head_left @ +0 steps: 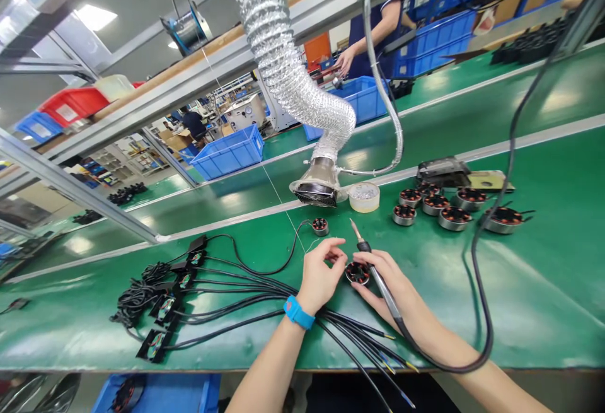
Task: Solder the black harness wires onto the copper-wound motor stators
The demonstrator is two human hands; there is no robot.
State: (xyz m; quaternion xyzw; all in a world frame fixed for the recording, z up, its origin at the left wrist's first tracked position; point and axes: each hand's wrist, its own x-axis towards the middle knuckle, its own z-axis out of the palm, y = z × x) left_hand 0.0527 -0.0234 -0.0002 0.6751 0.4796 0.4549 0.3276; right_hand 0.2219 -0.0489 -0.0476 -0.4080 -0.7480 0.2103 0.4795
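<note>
My right hand (390,284) holds a soldering iron (384,287), its tip pointing up and away, and also grips a round motor stator (358,272) with copper windings. Close to the stator's left side is my left hand (324,268), thumb and forefinger pinched together; whatever lies between them is too small to tell. A blue band (299,313) is round my left wrist. Beyond the hands, another small motor (320,227) sits on the green bench with a black cable attached. Black cables (255,287) run under my left wrist, their bared ends at the front edge.
Several motors (454,218) stand at the right. A metal fume duct (319,180) hangs above the bench beside a round container (363,197). The iron's cord (477,274) loops at right. Circuit boards (165,309) lie left. A person's hand (347,60) shows across the bench.
</note>
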